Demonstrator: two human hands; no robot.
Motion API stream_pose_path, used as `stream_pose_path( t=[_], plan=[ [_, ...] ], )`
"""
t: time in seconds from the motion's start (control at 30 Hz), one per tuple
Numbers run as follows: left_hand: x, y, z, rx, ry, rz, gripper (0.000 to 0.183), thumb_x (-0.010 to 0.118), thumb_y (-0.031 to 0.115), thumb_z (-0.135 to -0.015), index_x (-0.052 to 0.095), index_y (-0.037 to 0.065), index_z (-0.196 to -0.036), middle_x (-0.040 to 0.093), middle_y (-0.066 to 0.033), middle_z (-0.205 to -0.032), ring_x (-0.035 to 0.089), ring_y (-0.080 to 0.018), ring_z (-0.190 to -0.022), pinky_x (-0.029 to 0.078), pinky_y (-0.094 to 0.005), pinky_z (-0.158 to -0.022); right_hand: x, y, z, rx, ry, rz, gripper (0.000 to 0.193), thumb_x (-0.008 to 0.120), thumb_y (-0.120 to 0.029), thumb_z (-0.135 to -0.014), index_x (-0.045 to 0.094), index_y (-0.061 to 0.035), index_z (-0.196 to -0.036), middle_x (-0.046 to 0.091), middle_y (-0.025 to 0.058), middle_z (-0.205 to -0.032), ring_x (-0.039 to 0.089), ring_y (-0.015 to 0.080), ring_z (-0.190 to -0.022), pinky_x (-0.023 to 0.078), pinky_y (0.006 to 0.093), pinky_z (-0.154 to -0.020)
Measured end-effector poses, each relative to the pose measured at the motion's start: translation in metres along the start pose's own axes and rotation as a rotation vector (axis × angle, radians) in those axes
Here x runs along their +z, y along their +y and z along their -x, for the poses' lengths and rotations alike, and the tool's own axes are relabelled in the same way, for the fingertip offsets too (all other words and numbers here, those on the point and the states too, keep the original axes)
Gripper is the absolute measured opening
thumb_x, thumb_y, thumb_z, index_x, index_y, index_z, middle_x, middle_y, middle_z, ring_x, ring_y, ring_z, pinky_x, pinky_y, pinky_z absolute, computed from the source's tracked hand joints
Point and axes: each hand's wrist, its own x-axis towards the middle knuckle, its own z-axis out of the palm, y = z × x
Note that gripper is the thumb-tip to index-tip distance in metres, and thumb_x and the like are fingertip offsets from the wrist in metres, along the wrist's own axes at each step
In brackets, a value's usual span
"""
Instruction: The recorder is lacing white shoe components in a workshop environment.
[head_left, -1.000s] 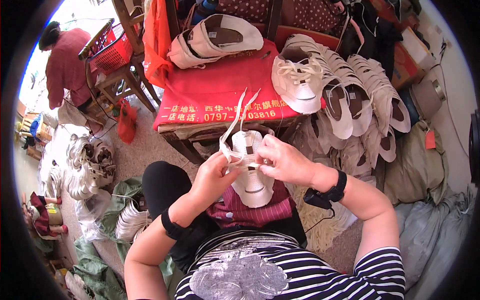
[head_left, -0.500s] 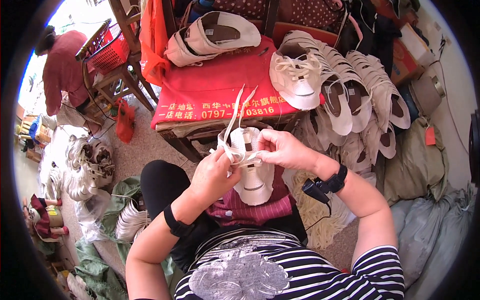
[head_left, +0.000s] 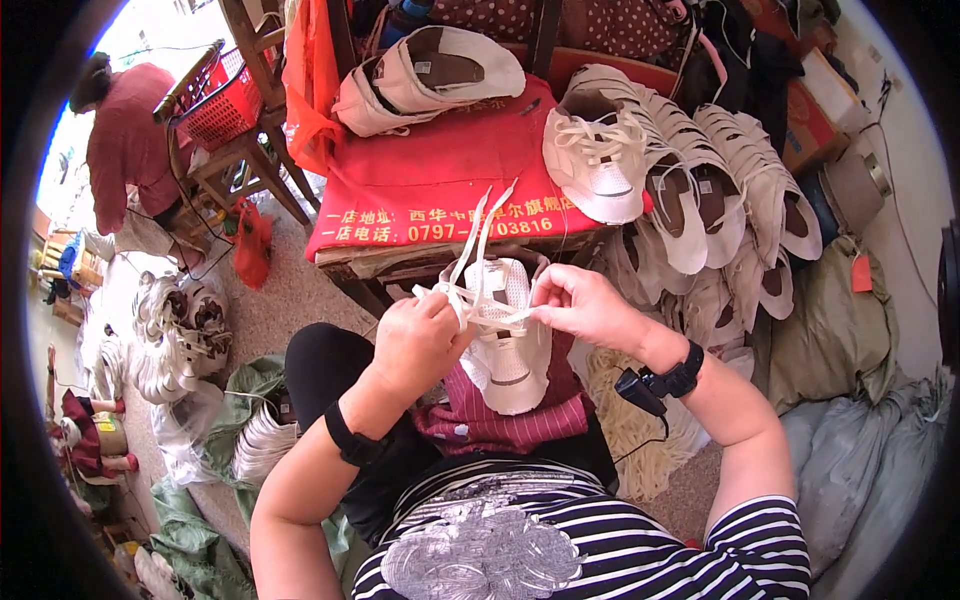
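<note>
Left hand (head_left: pixel 420 338) curls its fingers in tight on the white lace (head_left: pixel 484 236), and over on the other side the right hand (head_left: pixel 588 312) pinches it, thumb to forefinger! Between them the pale shoe upper (head_left: pixel 515 372) rests over maroon cloth (head_left: pixel 500 425) on the lap.

The head camera, left one of a pair worn side by side, looks steeply down and forward over the striped shirt (head_left: pixel 650 530) at its lower edge, near enough to set the left hand (head_left: pixel 418 340), right hand (head_left: pixel 588 309) and white shoe (head_left: pixel 512 378) about mid-picture. Just beyond them it catches the red-covered seat (head_left: pixel 440 170), while the wide fisheye takes in floor (head_left: pixel 300 288) leftward and wall (head_left: pixel 908 180) rightward, bending straight edges toward its dark round rim.
</note>
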Motion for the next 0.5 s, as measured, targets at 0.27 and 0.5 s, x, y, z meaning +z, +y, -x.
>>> stream_pose_path(
  t=[0.27,0.5],
  plan=[
    [0.002,0.017,0.000,-0.116,-0.005,0.268,0.013,0.065,0.011,-0.085,0.067,0.003,-0.074,0.065,-0.0144,-0.071,0.065,-0.0316,-0.063,0.052,-0.0394,-0.056,0.023,-0.034,0.017,-0.519,0.227,0.531,0.023,0.071,-0.009,-0.078,0.062,-0.0055,-0.098,0.053,0.0116,-0.086,0.059,0.0283,-0.079,0.049,0.0385,-0.069],
    [0.006,0.019,0.009,-0.270,-0.049,0.414,0.018,0.063,0.016,-0.090,0.068,0.005,-0.078,0.064,-0.0113,-0.072,0.063,-0.0287,-0.062,0.050,-0.0379,-0.056,0.019,-0.018,0.012,-0.553,0.190,0.813,0.015,0.069,-0.014,-0.082,0.064,-0.0040,-0.092,0.053,0.0099,-0.084,0.057,0.0272,-0.077,0.047,0.0346,-0.068]
  ],
)
